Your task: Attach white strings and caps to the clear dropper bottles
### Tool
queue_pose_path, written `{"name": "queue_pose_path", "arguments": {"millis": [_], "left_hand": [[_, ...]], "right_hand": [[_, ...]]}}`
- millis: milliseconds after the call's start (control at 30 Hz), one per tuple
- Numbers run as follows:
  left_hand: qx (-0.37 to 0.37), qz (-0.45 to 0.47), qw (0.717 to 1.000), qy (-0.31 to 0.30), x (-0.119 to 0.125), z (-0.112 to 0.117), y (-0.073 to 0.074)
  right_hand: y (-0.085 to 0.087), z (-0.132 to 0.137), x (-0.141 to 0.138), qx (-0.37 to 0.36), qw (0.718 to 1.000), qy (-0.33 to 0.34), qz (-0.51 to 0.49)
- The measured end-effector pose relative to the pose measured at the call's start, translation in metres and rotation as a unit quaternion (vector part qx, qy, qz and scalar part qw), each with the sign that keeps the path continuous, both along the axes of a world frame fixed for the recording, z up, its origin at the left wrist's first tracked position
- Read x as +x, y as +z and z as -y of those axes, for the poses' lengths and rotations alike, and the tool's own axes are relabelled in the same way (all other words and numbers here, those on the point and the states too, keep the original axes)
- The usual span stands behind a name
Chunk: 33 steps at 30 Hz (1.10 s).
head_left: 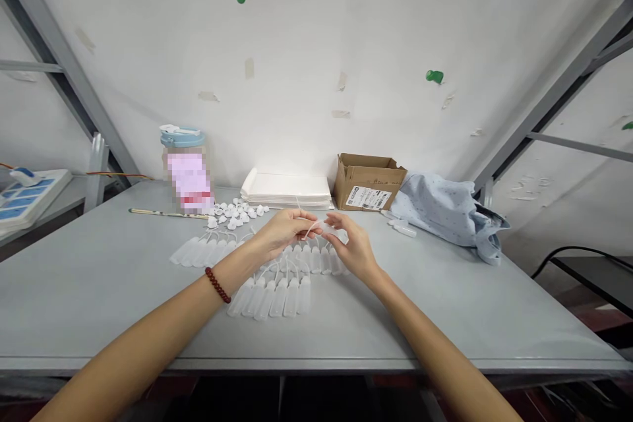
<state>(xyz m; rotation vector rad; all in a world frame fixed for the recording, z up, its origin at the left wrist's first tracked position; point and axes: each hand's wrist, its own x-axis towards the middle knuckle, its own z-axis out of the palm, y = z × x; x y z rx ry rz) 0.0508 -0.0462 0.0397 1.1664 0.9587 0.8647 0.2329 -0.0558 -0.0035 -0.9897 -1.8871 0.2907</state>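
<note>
My left hand [283, 232] and my right hand [352, 247] meet above the middle of the grey table [99, 290]. Both are closed on one small translucent plastic bottle [332, 229] with a thin white strap or tube looping from it. A red bead bracelet [217, 285] is on my left wrist. Under and in front of the hands lie rows of similar small bottles [271, 297], with more to the left [198, 252]. A heap of small white caps [235, 212] lies behind them.
At the back stand a blue-lidded jar [184, 168], a stack of white sheets [287, 190], an open cardboard box [366, 182] and a crumpled light blue cloth [445, 211]. A pencil-like stick [165, 213] lies at left. Metal frame bars flank the table.
</note>
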Motion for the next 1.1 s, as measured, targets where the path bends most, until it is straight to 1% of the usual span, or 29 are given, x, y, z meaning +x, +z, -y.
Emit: {"name": "queue_pose_path", "arguments": {"millis": [67, 167, 233, 300, 367, 433, 500, 600, 700, 767, 800, 867, 900, 967, 1033, 1100], "left_hand": [[0.005, -0.002, 1.0, 0.001, 0.001, 0.001, 0.0], [0.006, 0.008, 1.0, -0.011, 0.0, 0.001, -0.002], [0.01, 0.012, 1.0, -0.015, -0.001, 0.001, -0.003], [0.015, 0.01, 1.0, -0.016, -0.002, 0.001, -0.004], [0.025, 0.006, 1.0, -0.011, -0.002, 0.003, -0.003], [0.04, 0.0, 0.999, -0.009, -0.002, 0.005, -0.003], [0.058, -0.011, 0.998, -0.012, -0.002, 0.007, -0.003], [0.095, -0.059, 0.994, -0.014, -0.002, 0.009, -0.003], [0.151, -0.127, 0.98, -0.004, -0.002, 0.011, -0.004], [0.211, -0.176, 0.961, 0.019, -0.001, 0.013, -0.004], [0.252, -0.204, 0.945, 0.035, -0.001, 0.014, -0.004], [0.338, -0.254, 0.904, 0.056, -0.002, 0.018, -0.005], [0.377, -0.273, 0.883, 0.054, -0.002, 0.02, -0.006], [0.433, -0.299, 0.85, 0.025, -0.004, 0.023, -0.007], [0.467, -0.314, 0.827, -0.001, -0.007, 0.025, -0.009], [0.495, -0.328, 0.804, -0.015, -0.008, 0.026, -0.009]], "right_hand": [[0.001, 0.002, -0.001, 0.003, 1.0, 0.006, -0.004], [0.002, 0.005, -0.002, -0.011, 1.0, 0.012, -0.009], [0.003, 0.007, -0.004, -0.031, 0.999, 0.016, -0.031], [0.005, 0.009, -0.006, -0.073, 0.994, 0.025, -0.074], [0.008, 0.012, -0.009, -0.145, 0.979, 0.048, -0.135], [0.011, 0.013, -0.01, -0.223, 0.952, 0.081, -0.194], [0.015, 0.015, -0.011, -0.275, 0.926, 0.103, -0.236], [0.02, 0.017, -0.012, -0.313, 0.904, 0.102, -0.272], [0.021, 0.018, -0.012, -0.334, 0.89, 0.102, -0.292], [0.021, 0.019, -0.013, -0.345, 0.883, 0.102, -0.301], [0.021, 0.019, -0.014, -0.35, 0.88, 0.099, -0.306], [0.021, 0.019, -0.014, -0.358, 0.874, 0.089, -0.317], [0.022, 0.019, -0.014, -0.361, 0.871, 0.085, -0.322], [0.023, 0.021, -0.013, -0.366, 0.866, 0.079, -0.332], [0.025, 0.022, -0.013, -0.367, 0.862, 0.074, -0.342], [0.027, 0.023, -0.013, -0.369, 0.859, 0.07, -0.347]]}}
